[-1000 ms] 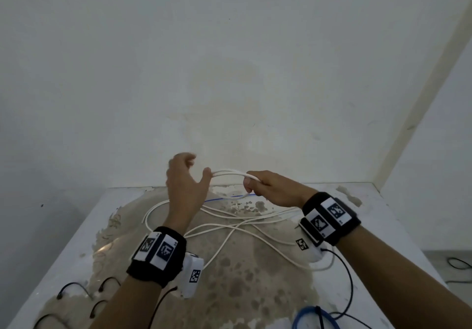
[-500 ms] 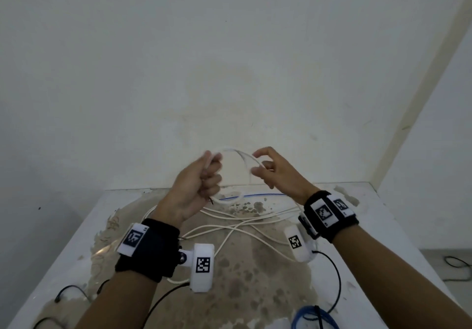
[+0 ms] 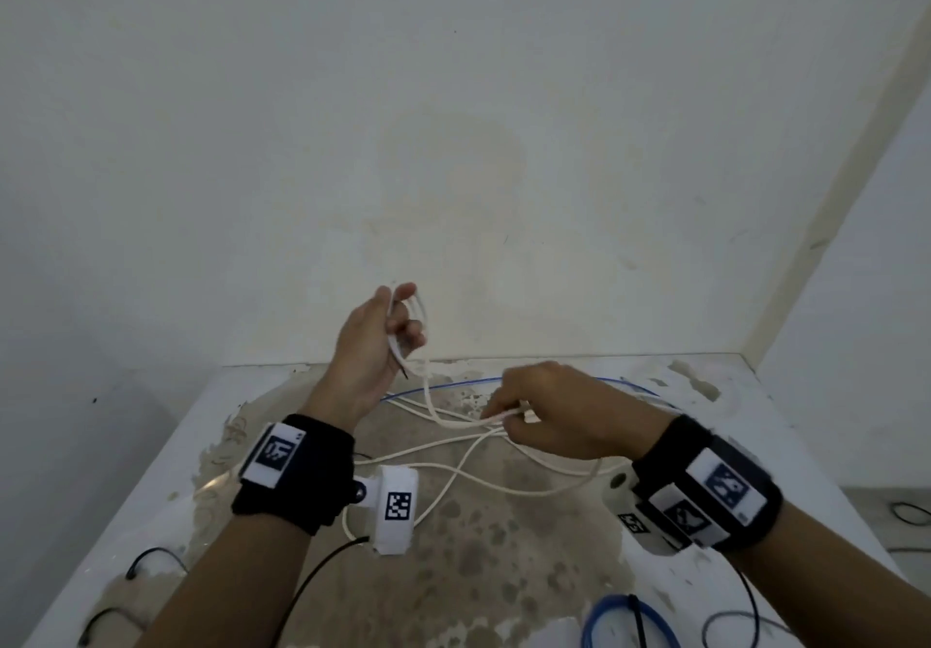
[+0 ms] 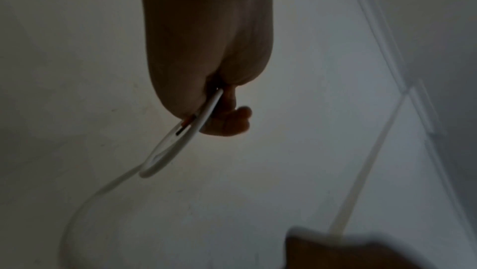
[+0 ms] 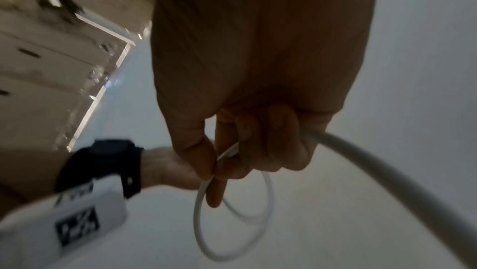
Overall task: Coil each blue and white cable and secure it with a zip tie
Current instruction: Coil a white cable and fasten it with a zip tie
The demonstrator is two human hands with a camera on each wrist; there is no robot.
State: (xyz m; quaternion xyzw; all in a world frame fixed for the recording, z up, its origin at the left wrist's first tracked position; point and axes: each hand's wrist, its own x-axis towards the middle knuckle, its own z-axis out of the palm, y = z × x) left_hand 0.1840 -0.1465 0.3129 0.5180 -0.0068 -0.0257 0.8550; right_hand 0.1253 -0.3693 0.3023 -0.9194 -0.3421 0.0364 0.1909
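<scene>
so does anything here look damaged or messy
Yes. The table top is covered by a large brown blotchy stain, looking worn or peeled. The white cable sprawls over it in loose crossing loops, uncoiled apart from a small loop in the left hand.

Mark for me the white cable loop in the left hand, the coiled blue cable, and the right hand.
white cable loop (image 3: 422, 312), head view, on its outer curve beside the left hand's fingertips.
coiled blue cable (image 3: 597, 612), head view, on the coil's left arc at the table's near edge.
right hand (image 3: 564, 411), head view, on the back of the hand.
</scene>
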